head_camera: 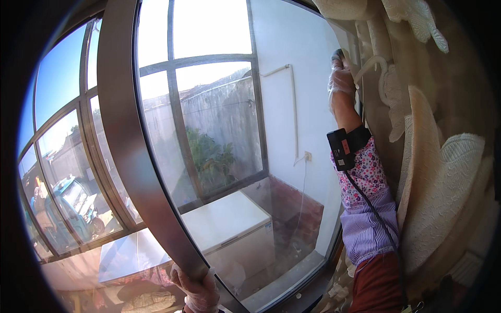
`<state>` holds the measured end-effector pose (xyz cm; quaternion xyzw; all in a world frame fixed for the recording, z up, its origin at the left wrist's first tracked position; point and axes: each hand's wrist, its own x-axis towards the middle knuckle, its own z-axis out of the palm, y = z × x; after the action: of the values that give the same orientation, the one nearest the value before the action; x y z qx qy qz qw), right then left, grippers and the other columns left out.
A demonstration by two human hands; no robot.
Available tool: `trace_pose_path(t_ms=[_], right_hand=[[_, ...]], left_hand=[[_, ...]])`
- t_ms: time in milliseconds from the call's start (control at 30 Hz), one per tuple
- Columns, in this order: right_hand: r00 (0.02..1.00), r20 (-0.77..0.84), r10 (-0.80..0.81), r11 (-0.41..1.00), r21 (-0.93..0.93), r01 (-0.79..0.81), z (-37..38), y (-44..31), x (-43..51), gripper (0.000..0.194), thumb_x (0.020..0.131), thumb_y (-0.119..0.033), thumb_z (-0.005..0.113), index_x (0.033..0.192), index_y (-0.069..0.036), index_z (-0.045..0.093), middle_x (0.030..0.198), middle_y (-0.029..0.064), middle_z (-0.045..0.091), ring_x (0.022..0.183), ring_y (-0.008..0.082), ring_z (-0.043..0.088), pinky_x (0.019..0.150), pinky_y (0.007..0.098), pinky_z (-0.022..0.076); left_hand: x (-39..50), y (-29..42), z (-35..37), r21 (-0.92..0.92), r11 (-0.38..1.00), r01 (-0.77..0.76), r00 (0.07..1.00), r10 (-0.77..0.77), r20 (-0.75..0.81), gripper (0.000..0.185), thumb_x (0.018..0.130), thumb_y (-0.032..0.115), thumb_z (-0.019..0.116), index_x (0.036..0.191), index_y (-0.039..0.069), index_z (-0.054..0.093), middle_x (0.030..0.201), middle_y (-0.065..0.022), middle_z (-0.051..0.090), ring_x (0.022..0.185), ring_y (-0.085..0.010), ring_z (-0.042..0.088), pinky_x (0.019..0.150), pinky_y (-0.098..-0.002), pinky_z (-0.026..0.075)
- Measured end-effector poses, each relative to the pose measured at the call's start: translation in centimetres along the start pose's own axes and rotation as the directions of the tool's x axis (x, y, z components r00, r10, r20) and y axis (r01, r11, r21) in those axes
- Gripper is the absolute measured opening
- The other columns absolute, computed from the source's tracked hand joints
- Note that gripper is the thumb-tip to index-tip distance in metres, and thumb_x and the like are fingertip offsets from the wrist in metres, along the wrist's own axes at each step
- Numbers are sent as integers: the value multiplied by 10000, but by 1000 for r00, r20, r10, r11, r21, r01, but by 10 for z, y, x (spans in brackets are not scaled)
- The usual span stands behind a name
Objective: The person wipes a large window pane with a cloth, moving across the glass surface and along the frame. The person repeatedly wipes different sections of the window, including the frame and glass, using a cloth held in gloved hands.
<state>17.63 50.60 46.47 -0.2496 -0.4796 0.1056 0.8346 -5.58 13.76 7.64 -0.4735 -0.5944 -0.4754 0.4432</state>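
Observation:
A tall window pane (235,156) in a brown metal frame (125,117) fills the middle of the view. My left hand (197,287), in a clear plastic glove, is closed around the lower part of the frame's upright. My right hand (342,78), gloved in the same thin plastic, reaches up to the pane's right edge beside the curtain. Something dark grey-green (336,54) shows at its fingertips; what it is I cannot tell. A black device (341,149) is strapped to my right wrist, with a cable running down the sleeve.
Heavy beige curtains (442,176) hang close along my right arm. Beyond the glass stand a white chest freezer (227,223), a wall socket (308,156) with a cord, and a second row of windows (82,156). A blue vehicle (70,207) is outside at the left.

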Motion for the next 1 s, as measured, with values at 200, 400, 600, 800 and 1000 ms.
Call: trace_pose_path(t_ms=[200, 400, 600, 800, 1000], right_hand=[[697, -70, -714, 638, 346, 688, 27, -126, -147, 214, 891, -44, 668, 1104, -20, 657, 1170, 124, 597, 970, 279, 593, 851, 396, 502], [552, 208, -808, 513, 709, 484, 18, -167, -183, 101, 912, -91, 648, 999, -47, 618, 1071, 88, 578, 940, 238, 603, 812, 345, 537], [363, 163, -917, 386, 144, 911, -1, -52, -110, 288, 806, -45, 719, 1072, -121, 640, 1109, 68, 550, 944, 222, 606, 783, 346, 557], [661, 93, -745, 656, -79, 750, -62, 110, -17, 267, 940, -61, 616, 1204, -81, 652, 1191, 84, 637, 1079, 253, 616, 921, 327, 511], [946, -13, -325, 922, -228, 314, -94, 170, -36, 298, 980, -178, 589, 1257, -83, 642, 1174, 101, 677, 1036, 242, 635, 941, 315, 488]], left_hand=[[18, 10, 0, -20, 998, -56, 998, 55, -32, 754, 843, 147, 623, 1448, -39, 213, 1330, -286, 365, 1162, -432, 426, 977, -565, 340], [9, -4, -7, 17, 1000, 7, 995, -8, 95, 739, 860, 141, 575, 1480, -10, 202, 1389, -281, 345, 1259, -425, 376, 1058, -531, 284], [6, -10, 0, -103, 982, 159, 983, -148, 110, 796, 826, 152, 555, 1483, -54, 155, 1425, -222, 354, 1307, -306, 370, 1114, -468, 259], [19, 14, -5, -313, 878, 361, 933, -338, 127, 758, 867, 188, 550, 1466, -80, 172, 1437, -198, 402, 1267, -278, 444, 1095, -407, 314], [15, 14, -11, -327, 899, 290, 955, -252, 154, 673, 920, 206, 534, 1455, -60, 224, 1424, -198, 395, 1257, -262, 450, 1068, -403, 340]])
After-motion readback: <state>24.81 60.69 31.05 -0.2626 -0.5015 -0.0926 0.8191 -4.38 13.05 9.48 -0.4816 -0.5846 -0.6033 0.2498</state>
